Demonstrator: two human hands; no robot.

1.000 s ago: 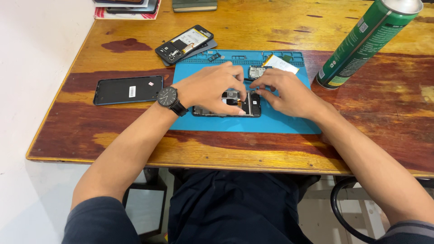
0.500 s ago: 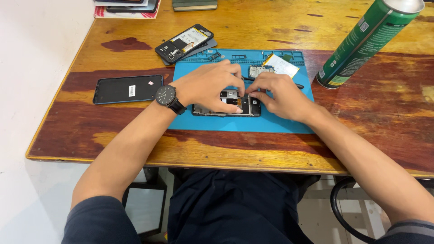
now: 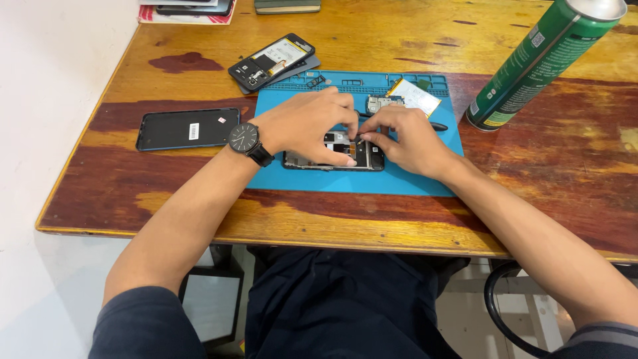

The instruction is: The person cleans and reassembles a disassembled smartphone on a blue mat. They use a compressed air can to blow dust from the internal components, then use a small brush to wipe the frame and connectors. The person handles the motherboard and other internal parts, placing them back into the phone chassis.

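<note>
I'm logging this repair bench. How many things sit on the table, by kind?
Phones or phone bodies: 3 (opened phone under both hands, black phone, open-backed phone)
Loose phone parts on the mat: 2
Blue mat: 1
Green spray can: 1
Total: 7

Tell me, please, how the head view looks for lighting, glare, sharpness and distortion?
Head view: even, soft light; glossy sheen on the wooden table; soft shadows under the left hand and right hand; opened phone sharp; green spray can leans outward from wide-angle distortion, top cropped.

Opened phone on mat; spray can right.
</note>
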